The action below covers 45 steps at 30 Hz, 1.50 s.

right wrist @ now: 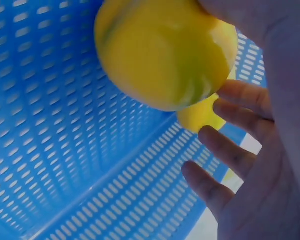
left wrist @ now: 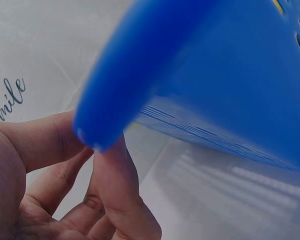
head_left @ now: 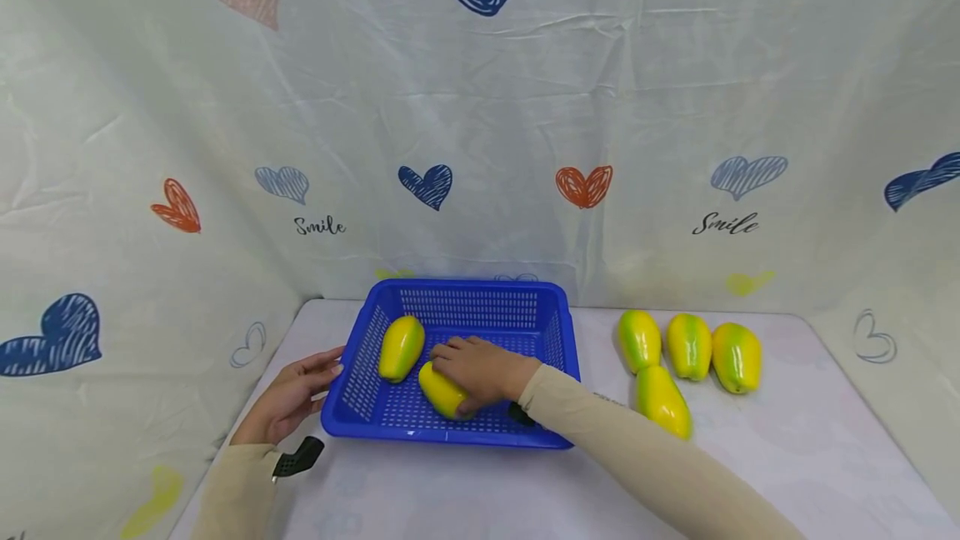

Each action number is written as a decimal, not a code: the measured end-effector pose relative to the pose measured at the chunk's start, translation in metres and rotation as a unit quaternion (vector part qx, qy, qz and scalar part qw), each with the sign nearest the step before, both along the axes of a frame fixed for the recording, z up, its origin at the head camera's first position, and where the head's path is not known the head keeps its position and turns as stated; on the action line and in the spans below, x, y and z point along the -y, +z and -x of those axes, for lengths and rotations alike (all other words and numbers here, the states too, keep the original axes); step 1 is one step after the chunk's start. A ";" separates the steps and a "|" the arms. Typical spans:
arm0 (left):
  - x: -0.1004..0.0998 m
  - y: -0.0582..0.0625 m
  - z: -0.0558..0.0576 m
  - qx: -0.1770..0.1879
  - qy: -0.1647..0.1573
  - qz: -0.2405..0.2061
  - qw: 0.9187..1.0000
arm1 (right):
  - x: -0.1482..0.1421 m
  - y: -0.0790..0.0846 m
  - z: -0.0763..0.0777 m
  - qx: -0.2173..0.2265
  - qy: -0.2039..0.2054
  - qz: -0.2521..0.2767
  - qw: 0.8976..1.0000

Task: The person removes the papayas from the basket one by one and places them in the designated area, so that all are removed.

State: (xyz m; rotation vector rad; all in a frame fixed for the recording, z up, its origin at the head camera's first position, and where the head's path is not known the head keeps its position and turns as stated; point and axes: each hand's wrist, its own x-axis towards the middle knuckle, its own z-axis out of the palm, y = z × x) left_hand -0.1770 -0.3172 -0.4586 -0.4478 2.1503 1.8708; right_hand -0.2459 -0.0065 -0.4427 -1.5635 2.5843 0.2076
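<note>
A blue plastic basket (head_left: 450,437) with slotted walls stands on the table. My left hand (head_left: 288,397) is at its left side, pinching the rim (left wrist: 125,75) between thumb and fingers. Inside the basket, my right hand (head_left: 480,369) holds a yellow-green papaya (head_left: 442,390) by thumb and index finger. The right wrist view shows this papaya (right wrist: 165,55) close up, with the other fingers (right wrist: 225,150) spread beside it. Another papaya (head_left: 402,348) lies in the basket's left part, partly hidden behind the held one in the right wrist view.
Several more papayas (head_left: 689,346) lie on the table right of the basket, the nearest papaya (head_left: 663,402) just beyond the right forearm. A white cloth (head_left: 510,123) printed with hearts hangs behind the table (head_left: 810,432). A dark wrist device (head_left: 298,457) sits by the left sleeve.
</note>
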 end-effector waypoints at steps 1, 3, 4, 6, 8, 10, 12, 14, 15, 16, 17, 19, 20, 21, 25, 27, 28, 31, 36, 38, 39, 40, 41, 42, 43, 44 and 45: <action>0.000 0.000 0.000 0.001 0.001 0.000 1.000 | -0.001 0.000 0.000 0.003 -0.003 -0.002 1.000; 0.000 0.001 0.000 0.001 0.001 0.001 1.000 | -0.004 -0.001 0.001 0.012 -0.007 -0.009 1.000; 0.000 0.001 -0.001 0.001 0.001 0.002 1.000 | -0.006 -0.001 0.001 0.015 -0.009 -0.013 1.000; 0.000 0.001 -0.001 0.001 0.001 0.001 1.000 | -0.009 -0.001 0.000 0.016 -0.011 -0.018 1.000; 0.000 0.001 -0.001 0.000 -0.001 0.001 1.000 | -0.012 -0.001 -0.001 0.008 -0.011 -0.025 1.000; 0.000 0.000 -0.001 -0.001 -0.001 -0.001 1.000 | -0.015 0.000 -0.002 -0.006 -0.010 -0.030 0.999; 0.000 0.000 -0.001 -0.001 -0.001 -0.003 1.000 | -0.017 0.002 -0.003 -0.014 -0.009 -0.036 0.999; 0.000 0.000 -0.001 -0.002 -0.001 -0.003 1.000 | -0.020 0.003 -0.004 -0.018 -0.012 -0.042 0.999; 0.000 0.000 -0.001 -0.002 -0.001 -0.003 1.000 | -0.021 0.004 -0.004 -0.017 -0.014 -0.044 0.999; 0.000 0.000 -0.001 -0.001 -0.001 -0.003 1.000 | -0.022 0.005 -0.005 -0.016 -0.016 -0.045 0.999; 0.000 0.000 -0.001 -0.001 -0.001 -0.002 1.000 | -0.023 0.005 -0.005 -0.014 -0.018 -0.046 0.999; 0.000 0.000 -0.001 -0.001 0.000 0.000 1.000 | -0.025 0.006 -0.006 -0.014 -0.020 -0.046 0.999; 0.000 0.000 -0.002 -0.001 0.001 0.001 1.000 | -0.025 0.006 -0.006 -0.014 -0.019 -0.046 0.999; 0.000 0.000 -0.002 -0.001 0.001 0.002 1.000 | -0.026 0.006 -0.006 -0.015 -0.018 -0.046 0.999; 0.000 0.000 -0.002 -0.002 0.001 0.005 1.000 | -0.027 0.005 -0.006 -0.019 -0.011 -0.042 0.999; -0.001 0.000 -0.002 -0.002 0.000 0.005 1.000 | -0.026 0.004 -0.006 -0.022 -0.007 -0.042 0.999; -0.001 0.000 -0.002 -0.003 0.001 0.004 1.000 | -0.026 0.004 -0.006 -0.024 -0.004 -0.042 0.999; -0.001 0.000 -0.002 -0.002 0.002 0.002 1.000 | -0.025 0.004 -0.006 -0.019 0.004 -0.036 0.999; 0.000 0.000 -0.001 -0.002 0.002 0.002 1.000 | -0.024 0.005 -0.006 0.002 0.014 -0.034 0.999; 0.000 -0.001 -0.001 -0.002 0.001 0.003 1.000 | -0.024 0.005 -0.007 0.002 0.015 -0.039 0.999; 0.000 -0.001 0.000 -0.003 0.001 0.004 1.000 | -0.024 0.006 -0.007 0.002 0.014 -0.042 0.999; 0.000 -0.001 0.000 -0.002 0.001 0.005 1.000 | -0.024 0.006 -0.007 0.001 0.013 -0.044 0.999; 0.000 -0.001 0.000 -0.002 0.001 0.004 1.000 | -0.024 0.006 -0.007 0.000 0.012 -0.047 0.999; 0.000 -0.001 -0.001 -0.001 0.002 0.004 1.000 | -0.024 0.006 -0.008 0.000 0.011 -0.049 0.999; 0.000 -0.001 -0.001 0.000 0.002 0.004 1.000 | -0.024 0.006 -0.008 0.002 0.009 -0.049 0.999; 0.000 -0.001 -0.001 0.000 0.003 0.004 1.000 | -0.024 0.006 -0.008 0.002 0.009 -0.048 0.999; 0.000 -0.001 -0.001 0.001 0.003 0.004 1.000 | -0.023 0.007 -0.008 0.004 0.008 -0.047 0.999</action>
